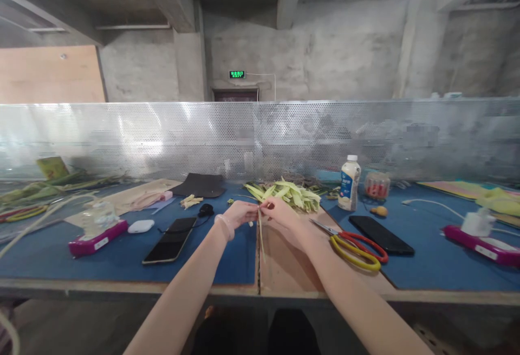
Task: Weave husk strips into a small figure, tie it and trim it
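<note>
My left hand [242,213] and my right hand [279,211] meet over the middle of the table, fingertips pinched together. Between them they grip a thin pale green strip [261,236], whose free end hangs down toward the table. The strip looks like a piece of plant leaf or husk. Just beyond my hands lies a heap of pale green leaf strips [294,194]. Scissors [353,246] with one red and one yellow handle rest by my right forearm, blades pointing away to the left. A pale bracelet circles my left wrist.
On the left are a phone [170,240], a white case [141,226] and a purple power strip [98,237]. To the right are a bottle [349,182], a black phone [381,234] and another purple power strip [481,244]. A perforated metal screen [182,138] closes off the back.
</note>
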`<action>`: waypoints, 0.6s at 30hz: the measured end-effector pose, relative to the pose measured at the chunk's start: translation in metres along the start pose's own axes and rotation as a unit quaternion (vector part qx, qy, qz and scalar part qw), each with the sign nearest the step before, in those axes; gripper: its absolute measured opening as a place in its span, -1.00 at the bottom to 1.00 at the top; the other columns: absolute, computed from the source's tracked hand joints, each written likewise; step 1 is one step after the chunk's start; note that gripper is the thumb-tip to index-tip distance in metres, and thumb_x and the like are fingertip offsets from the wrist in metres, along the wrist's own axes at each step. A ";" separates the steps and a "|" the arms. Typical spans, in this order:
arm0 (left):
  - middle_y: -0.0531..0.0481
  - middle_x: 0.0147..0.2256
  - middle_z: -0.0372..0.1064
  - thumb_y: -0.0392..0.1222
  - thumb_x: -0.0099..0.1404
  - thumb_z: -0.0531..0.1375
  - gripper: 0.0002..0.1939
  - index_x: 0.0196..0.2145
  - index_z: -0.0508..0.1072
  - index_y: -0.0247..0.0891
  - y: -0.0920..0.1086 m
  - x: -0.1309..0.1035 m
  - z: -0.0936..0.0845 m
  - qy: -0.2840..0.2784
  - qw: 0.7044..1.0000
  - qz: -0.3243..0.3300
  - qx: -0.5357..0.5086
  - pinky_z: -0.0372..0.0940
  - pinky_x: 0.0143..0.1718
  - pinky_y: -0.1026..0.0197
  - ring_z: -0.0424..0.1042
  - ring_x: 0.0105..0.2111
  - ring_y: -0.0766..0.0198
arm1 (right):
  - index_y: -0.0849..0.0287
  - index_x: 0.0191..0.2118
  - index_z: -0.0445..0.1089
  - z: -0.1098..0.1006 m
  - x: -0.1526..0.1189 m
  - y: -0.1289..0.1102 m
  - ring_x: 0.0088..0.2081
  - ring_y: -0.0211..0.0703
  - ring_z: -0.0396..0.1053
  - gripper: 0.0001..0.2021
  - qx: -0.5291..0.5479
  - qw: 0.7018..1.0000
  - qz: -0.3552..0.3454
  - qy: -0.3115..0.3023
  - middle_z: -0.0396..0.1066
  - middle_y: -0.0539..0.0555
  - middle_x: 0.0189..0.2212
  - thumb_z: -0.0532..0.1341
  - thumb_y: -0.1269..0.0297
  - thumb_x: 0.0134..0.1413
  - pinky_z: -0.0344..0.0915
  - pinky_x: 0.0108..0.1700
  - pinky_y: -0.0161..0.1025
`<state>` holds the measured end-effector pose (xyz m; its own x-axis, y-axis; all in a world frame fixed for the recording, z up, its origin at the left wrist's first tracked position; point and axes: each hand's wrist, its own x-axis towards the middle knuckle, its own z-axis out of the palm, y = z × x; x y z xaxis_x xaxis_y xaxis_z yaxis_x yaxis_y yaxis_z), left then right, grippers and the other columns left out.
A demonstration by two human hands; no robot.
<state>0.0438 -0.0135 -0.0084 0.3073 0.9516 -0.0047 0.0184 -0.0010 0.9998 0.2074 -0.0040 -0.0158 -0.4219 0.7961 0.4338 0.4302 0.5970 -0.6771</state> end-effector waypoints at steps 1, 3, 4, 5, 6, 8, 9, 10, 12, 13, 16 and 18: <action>-0.09 -0.16 0.35 -0.17 0.26 0.10 -0.75 -0.13 0.35 -0.32 -0.001 0.001 0.000 0.001 1.000 -0.001 0.003 0.34 -0.26 0.09 0.39 -0.25 0.24 | 0.31 -0.29 0.32 0.000 -0.001 -0.001 -0.40 -0.32 0.32 -0.85 0.002 1.000 0.004 0.000 0.33 0.01 -0.42 0.12 0.30 0.15 0.33 -0.40 -0.33; -0.09 -0.17 0.35 -0.17 0.26 0.10 -0.75 -0.13 0.35 -0.32 -0.002 0.002 -0.001 0.001 1.000 -0.003 0.009 0.34 -0.27 0.10 0.39 -0.26 0.24 | 0.31 -0.28 0.31 0.001 -0.002 -0.004 -0.40 -0.31 0.33 -0.86 0.006 1.000 0.010 0.000 0.33 0.01 -0.40 0.13 0.31 0.14 0.33 -0.40 -0.33; -0.09 -0.17 0.35 -0.17 0.26 0.10 -0.75 -0.13 0.35 -0.32 -0.002 0.002 -0.002 0.001 1.000 -0.005 0.012 0.35 -0.27 0.10 0.39 -0.27 0.25 | 0.31 -0.28 0.31 0.001 -0.003 -0.005 -0.39 -0.31 0.33 -0.86 0.007 1.000 0.012 -0.002 0.33 0.02 -0.39 0.14 0.31 0.13 0.33 -0.39 -0.33; -0.08 -0.17 0.35 -0.17 0.26 0.10 -0.75 -0.13 0.35 -0.32 -0.003 0.003 -0.002 0.001 1.000 -0.006 0.015 0.35 -0.27 0.10 0.39 -0.27 0.25 | 0.31 -0.28 0.32 0.001 -0.004 -0.006 -0.38 -0.31 0.33 -0.86 0.008 1.000 0.015 -0.006 0.33 0.02 -0.38 0.15 0.32 0.12 0.34 -0.39 -0.33; -0.08 -0.17 0.35 -0.17 0.26 0.10 -0.75 -0.13 0.35 -0.32 -0.004 0.003 -0.003 0.001 1.000 -0.006 0.017 0.35 -0.27 0.10 0.39 -0.27 0.25 | 0.31 -0.28 0.32 0.000 -0.004 -0.007 -0.38 -0.31 0.33 -0.87 0.009 1.000 0.017 -0.010 0.33 0.02 -0.38 0.15 0.32 0.12 0.34 -0.39 -0.33; -0.09 -0.17 0.35 -0.17 0.26 0.09 -0.75 -0.13 0.35 -0.31 -0.004 0.003 -0.004 0.002 1.000 -0.005 0.021 0.35 -0.27 0.10 0.39 -0.27 0.25 | 0.30 -0.28 0.32 0.000 -0.004 -0.008 -0.38 -0.31 0.33 -0.87 0.013 1.000 0.020 -0.020 0.34 0.02 -0.38 0.15 0.32 0.12 0.34 -0.38 -0.32; -0.09 -0.16 0.35 -0.17 0.27 0.09 -0.75 -0.12 0.35 -0.31 -0.004 0.003 -0.004 0.001 1.000 -0.004 0.023 0.35 -0.27 0.10 0.39 -0.27 0.25 | 0.30 -0.28 0.32 -0.001 -0.004 -0.008 -0.38 -0.31 0.34 -0.86 0.014 0.999 0.021 -0.026 0.35 0.02 -0.38 0.14 0.31 0.12 0.34 -0.38 -0.32; -0.09 -0.16 0.35 -0.17 0.26 0.09 -0.75 -0.12 0.34 -0.31 -0.005 0.003 -0.004 0.000 1.000 -0.004 0.025 0.35 -0.27 0.11 0.39 -0.27 0.25 | 0.30 -0.28 0.32 -0.002 -0.004 -0.008 -0.39 -0.31 0.34 -0.86 0.015 0.999 0.024 -0.031 0.35 0.02 -0.40 0.15 0.31 0.12 0.34 -0.37 -0.32; -0.09 -0.16 0.34 -0.18 0.26 0.10 -0.73 -0.10 0.33 -0.32 -0.005 0.003 -0.005 -0.004 0.999 -0.005 0.032 0.35 -0.28 0.10 0.39 -0.27 0.24 | 0.31 -0.28 0.33 -0.003 -0.004 -0.006 -0.41 -0.32 0.33 -0.85 0.014 0.999 0.031 -0.040 0.34 0.00 -0.42 0.16 0.30 0.12 0.34 -0.37 -0.31; -0.09 -0.16 0.34 -0.18 0.26 0.11 -0.72 -0.09 0.32 -0.32 -0.005 0.003 -0.005 -0.007 0.999 -0.006 0.035 0.35 -0.28 0.09 0.39 -0.27 0.24 | 0.31 -0.28 0.33 -0.003 -0.004 -0.005 -0.42 -0.32 0.33 -0.85 0.013 0.998 0.035 -0.045 0.34 0.00 -0.43 0.16 0.29 0.11 0.34 -0.37 -0.31; -0.10 -0.15 0.33 -0.18 0.25 0.11 -0.71 -0.07 0.31 -0.32 -0.005 0.003 -0.005 -0.010 0.999 -0.008 0.044 0.35 -0.28 0.09 0.39 -0.26 0.23 | 0.31 -0.28 0.33 -0.004 -0.004 -0.002 -0.42 -0.32 0.34 -0.83 0.014 0.997 0.044 -0.059 0.35 0.00 -0.43 0.16 0.28 0.11 0.34 -0.35 -0.29; -0.10 -0.15 0.33 -0.18 0.26 0.11 -0.70 -0.07 0.31 -0.31 -0.006 0.004 -0.004 -0.007 0.999 -0.008 0.047 0.35 -0.28 0.10 0.39 -0.26 0.23 | 0.31 -0.27 0.34 -0.004 -0.004 -0.001 -0.41 -0.31 0.35 -0.82 0.017 0.996 0.045 -0.071 0.36 0.01 -0.42 0.15 0.27 0.12 0.35 -0.33 -0.27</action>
<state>0.0408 -0.0089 -0.0142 0.3191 0.9475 -0.0210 0.1127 -0.0159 0.9935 0.2122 -0.0071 -0.0146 -0.4931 0.8226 0.2831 0.4448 0.5181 -0.7306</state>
